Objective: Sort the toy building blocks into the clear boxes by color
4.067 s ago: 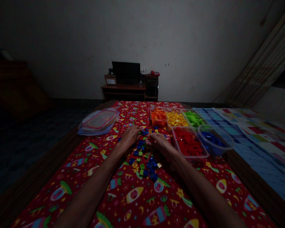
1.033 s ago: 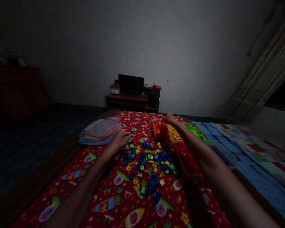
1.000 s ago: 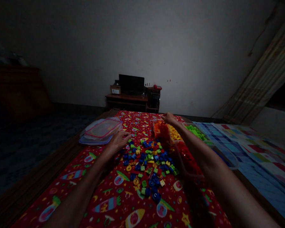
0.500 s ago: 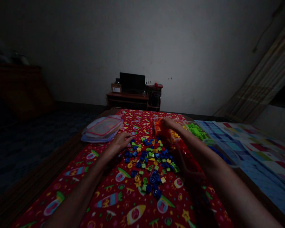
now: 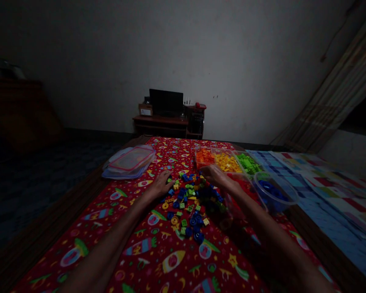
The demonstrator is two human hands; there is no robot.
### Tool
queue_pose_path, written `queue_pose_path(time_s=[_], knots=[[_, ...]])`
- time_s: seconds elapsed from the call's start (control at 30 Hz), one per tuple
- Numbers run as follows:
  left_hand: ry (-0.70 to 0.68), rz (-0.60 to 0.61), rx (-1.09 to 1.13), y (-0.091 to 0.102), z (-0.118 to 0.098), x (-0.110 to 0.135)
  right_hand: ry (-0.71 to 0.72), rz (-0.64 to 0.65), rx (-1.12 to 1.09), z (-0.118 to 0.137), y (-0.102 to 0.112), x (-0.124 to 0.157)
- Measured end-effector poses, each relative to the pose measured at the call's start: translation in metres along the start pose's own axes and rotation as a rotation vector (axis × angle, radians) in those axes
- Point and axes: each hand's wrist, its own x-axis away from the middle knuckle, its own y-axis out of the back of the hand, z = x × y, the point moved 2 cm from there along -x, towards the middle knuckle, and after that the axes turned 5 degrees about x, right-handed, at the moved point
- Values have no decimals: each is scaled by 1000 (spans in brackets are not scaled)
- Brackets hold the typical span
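Observation:
A loose pile of toy building bricks (image 5: 189,191) in blue, green, yellow and other colours lies on a red patterned cloth (image 5: 158,254). My left hand (image 5: 162,184) rests at the pile's left edge, thumb and fingers apart, beside a few bricks. Over the far right part of the pile is my right hand (image 5: 214,176), fingers stretched out to the left and holding nothing visible. Just beyond it stand tubs of orange bricks (image 5: 205,156), yellow bricks (image 5: 227,162) and green bricks (image 5: 249,163). A container of red bricks (image 5: 242,183) sits partly behind my right forearm.
A round clear tub with blue bricks (image 5: 272,190) stands at the right edge of the cloth. Stacked clear lids (image 5: 131,160) lie at the left. A bed with a checked cover (image 5: 320,175) adjoins on the right. A desk with a monitor (image 5: 166,102) stands against the wall.
My right hand has drawn back from the orange tub to the pile, uncovering the orange and yellow bricks. My left hand has stayed by the pile's left edge. The view has shifted slightly.

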Motion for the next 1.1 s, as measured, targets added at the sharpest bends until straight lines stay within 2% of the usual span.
queue_pose_path(time_s=[0.1, 0.2, 0.33, 0.47, 0.6, 0.77, 0.9, 1.0, 1.1], knots=[[-78, 34, 80, -10, -14, 3, -51, -14, 7, 14, -24, 16], [-167, 100, 148, -14, -34, 8, -22, 29, 9, 27, -39, 25], [-221, 166, 169, -11, -53, 11, -58, 53, -87, 32, -33, 31], [-236, 214, 170, -5, -56, 10, -127, -20, -165, 25, -21, 34], [-186, 218, 207, 4, -49, 8, -200, -53, -103, 17, -20, 34], [-156, 235, 165, 16, -51, 6, -225, 11, 59, 19, -22, 36], [-218, 162, 63, 8, -63, 9, -166, 10, 150, 24, -31, 38], [-252, 193, 22, -3, -70, 16, -111, -5, 185, 25, -38, 39], [-227, 174, 38, -2, -73, 17, -93, -22, 147, 23, -38, 39]])
